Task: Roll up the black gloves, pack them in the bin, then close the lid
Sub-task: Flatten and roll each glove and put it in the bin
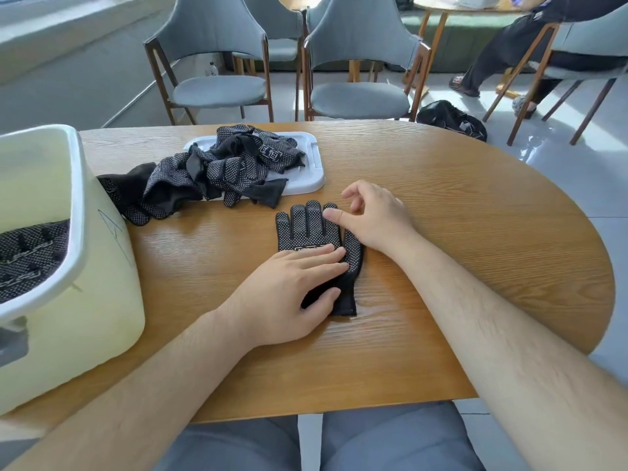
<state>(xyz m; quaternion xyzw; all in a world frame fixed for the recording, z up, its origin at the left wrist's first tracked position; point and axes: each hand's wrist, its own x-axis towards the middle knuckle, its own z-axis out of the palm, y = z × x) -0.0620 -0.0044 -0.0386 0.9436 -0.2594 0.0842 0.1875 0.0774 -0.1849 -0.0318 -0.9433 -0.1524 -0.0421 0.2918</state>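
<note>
one black glove lies flat on the bench, mid-front, dotted side up, fingers pointing far, cuff near. looks like it's being squared off before the roll.

left hand: flat, fingers straight and together across the glove's palm, thumb down on the cuff. likely pinning it so the fabric doesn't creep.

right hand: thumb tip pressed on the rightmost glove finger, other fingers loosely curled and lifted clear, holding nothing. looks like it's smoothing or about to start the roll at the fingertips; can't tell which.

bin: pale yellow with a white rim, at the left bench edge, open. rolled black gloves are already inside, so the task is partly done.

glove pile: loose, far-left of the flat glove. it spills off the white lid toward the bin and touches or nearly touches the bin wall. the lid can't be used until the pile is off it.

room: bare bench to the right of the glove and near it, enough to roll either way. the path left to the bin is open between pile and forearm. the curved bench edge on the right is well apart from the glove. grey chairs beyond the far edge aren't a factor.
</note>
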